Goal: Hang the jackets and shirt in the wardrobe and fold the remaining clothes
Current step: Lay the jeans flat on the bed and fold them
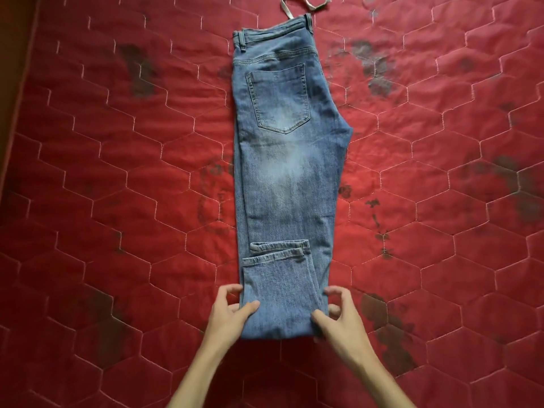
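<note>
Denim jeans (282,160) lie lengthwise down the middle of the frame on a red quilted mattress (117,172). They are folded leg over leg, with the waistband (273,30) at the top centre and one back pocket (278,98) facing up. The lower legs are turned back on themselves, so the two hems (279,251) sit just below the middle of the frame, across the cloth under them.

Both hands reach in from the bottom edge and grip this folded end. The left hand (228,312) is at its left side and pinches the denim, with the thumb on top and the fingers curled at the edge. The right hand (341,319) does the same at the right side — thumb pressed on the cloth, fingers bent round the edge. How far the fingers go under the fabric cannot be seen.

A pale cord (303,2) lies looped on the mattress at the top edge, touching the waistband. Dark blotches mark the red cover, heaviest to the right of the jeans.
</note>
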Demonstrator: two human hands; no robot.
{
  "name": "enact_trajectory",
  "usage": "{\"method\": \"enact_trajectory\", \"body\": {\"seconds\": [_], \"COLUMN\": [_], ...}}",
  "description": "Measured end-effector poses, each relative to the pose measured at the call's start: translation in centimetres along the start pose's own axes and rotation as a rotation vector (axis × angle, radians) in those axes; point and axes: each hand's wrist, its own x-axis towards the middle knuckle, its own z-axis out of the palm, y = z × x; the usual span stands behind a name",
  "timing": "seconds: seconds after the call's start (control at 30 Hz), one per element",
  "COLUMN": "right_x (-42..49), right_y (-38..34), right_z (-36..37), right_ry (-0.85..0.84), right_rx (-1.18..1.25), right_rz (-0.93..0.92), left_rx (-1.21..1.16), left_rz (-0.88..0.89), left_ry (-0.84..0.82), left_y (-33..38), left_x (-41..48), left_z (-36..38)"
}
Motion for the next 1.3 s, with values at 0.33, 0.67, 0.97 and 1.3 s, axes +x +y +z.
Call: {"method": "enact_trajectory", "body": {"seconds": [0.33,0.67,0.97,1.3], "right_x": [3.1,12.2,12.1,6.1], "right_y": [-15.3,-18.7,-11.6,-6.3], "right_z": [-1.7,-0.9,0.3,1.6], "right_ry": [-0.013,0.286,0.328,0.416], "right_rx": [0.177,-0.320,-0.330,-0.813], "right_rz": [-0.296,-0.441,-0.208,-0.565], "left_rx": [-0.222,0.152,0.114,0.846], "left_rz": [0.193,0.296,0.205,0.219], "left_ry": [-0.094,0.198,0.106,0.321], "left_y": [13.0,16.5,12.7,7.9], "left_x": [3.3,11.1,12.1,6.4], "left_z": [-3.4,-2.8,-0.8,-0.3]}}
